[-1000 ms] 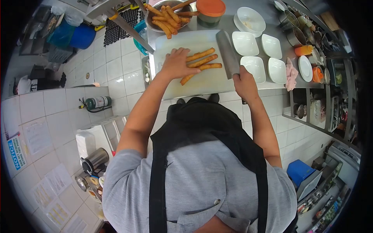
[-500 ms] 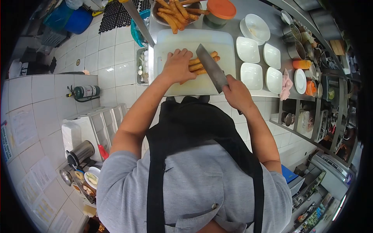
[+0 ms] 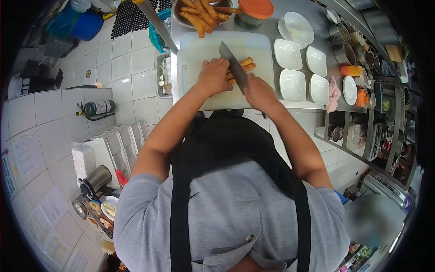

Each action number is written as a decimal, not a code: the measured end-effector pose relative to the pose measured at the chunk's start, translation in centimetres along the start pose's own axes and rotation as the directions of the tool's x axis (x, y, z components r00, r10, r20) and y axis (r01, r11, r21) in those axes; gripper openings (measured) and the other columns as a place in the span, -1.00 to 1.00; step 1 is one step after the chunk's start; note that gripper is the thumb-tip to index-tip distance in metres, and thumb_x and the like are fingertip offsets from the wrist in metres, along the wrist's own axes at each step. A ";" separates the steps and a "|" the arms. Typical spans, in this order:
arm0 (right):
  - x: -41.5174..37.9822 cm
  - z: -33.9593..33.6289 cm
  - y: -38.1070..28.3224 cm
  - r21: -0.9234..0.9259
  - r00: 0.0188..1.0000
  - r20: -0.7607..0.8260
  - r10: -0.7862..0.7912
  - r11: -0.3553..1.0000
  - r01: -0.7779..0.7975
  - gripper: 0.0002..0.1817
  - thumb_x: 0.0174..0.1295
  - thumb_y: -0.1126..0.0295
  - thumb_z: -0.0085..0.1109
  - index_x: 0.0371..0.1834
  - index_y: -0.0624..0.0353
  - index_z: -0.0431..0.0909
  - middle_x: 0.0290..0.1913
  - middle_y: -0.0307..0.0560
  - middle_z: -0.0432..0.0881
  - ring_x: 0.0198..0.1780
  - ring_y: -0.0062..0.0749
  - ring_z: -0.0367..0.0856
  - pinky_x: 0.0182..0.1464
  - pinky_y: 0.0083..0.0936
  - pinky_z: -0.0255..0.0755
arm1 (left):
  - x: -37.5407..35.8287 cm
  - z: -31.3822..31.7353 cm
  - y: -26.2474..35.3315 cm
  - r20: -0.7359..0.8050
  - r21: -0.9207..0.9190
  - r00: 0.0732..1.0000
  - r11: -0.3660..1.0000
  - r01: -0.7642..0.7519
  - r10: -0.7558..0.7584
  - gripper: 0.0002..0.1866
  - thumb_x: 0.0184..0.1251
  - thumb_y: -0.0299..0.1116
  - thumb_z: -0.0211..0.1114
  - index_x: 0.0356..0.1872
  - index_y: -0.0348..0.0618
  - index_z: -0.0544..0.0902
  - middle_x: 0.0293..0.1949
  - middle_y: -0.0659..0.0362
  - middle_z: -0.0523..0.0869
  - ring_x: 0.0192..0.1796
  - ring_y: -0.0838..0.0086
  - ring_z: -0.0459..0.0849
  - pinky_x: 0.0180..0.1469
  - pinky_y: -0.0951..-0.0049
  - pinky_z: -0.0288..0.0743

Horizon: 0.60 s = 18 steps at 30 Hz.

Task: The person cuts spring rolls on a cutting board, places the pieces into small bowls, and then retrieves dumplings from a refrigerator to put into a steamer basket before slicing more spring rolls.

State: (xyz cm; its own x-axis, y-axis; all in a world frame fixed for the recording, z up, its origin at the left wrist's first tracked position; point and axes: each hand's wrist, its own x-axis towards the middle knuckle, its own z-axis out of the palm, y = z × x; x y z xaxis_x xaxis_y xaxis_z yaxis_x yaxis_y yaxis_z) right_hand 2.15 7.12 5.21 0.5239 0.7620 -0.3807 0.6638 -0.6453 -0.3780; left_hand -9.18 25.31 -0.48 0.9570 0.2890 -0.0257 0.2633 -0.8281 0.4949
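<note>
On the white cutting board [image 3: 195, 52] lie several long golden fried rolls [image 3: 248, 67], side by side. My left hand [image 3: 215, 77] is curled over their left ends and presses them to the board. A broad-bladed knife [image 3: 232, 63] is in my right hand [image 3: 259, 94], fingers wrapped round its handle. The blade crosses over the rolls at a slant, tip pointing away from me, right beside my left fingertips. Part of the rolls is hidden beneath the blade and my left hand.
Beyond the board stand a metal bowl [image 3: 181, 20] piled with more fried rolls [image 3: 201, 16] and an orange-lidded container [image 3: 256, 11]. White square bowls [image 3: 292, 85] and a round white bowl [image 3: 296, 28] sit to the right, near a pink cloth [image 3: 333, 94]. A metal post [image 3: 156, 25] rises at the board's left.
My right hand has brought the knife leftward, closer to my left hand and across the rolls. My left hand has shifted slightly right. A blurred round patch now shows at the lower right.
</note>
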 end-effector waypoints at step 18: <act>0.5 3.9 -0.1 0.109 0.993 0.034 0.111 0.987 -0.115 -0.72 0.50 0.41 0.12 0.13 0.38 0.46 -0.11 0.50 0.79 0.01 0.44 0.80 0.16 0.31 0.60 | 0.6 1.1 -1.2 0.008 -0.066 1.000 0.998 0.014 -0.014 -0.36 -0.08 -0.15 0.64 0.09 -0.15 0.67 0.10 0.07 0.73 0.26 0.06 0.68 0.32 -0.04 0.43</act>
State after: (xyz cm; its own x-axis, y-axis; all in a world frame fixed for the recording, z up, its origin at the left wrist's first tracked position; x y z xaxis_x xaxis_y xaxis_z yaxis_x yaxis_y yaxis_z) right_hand 0.28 7.34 1.71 0.5763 0.6830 -0.4488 0.5376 -0.7304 -0.4213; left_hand -8.80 26.00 -2.04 0.9542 0.2965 -0.0391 0.2681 -0.7902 0.5511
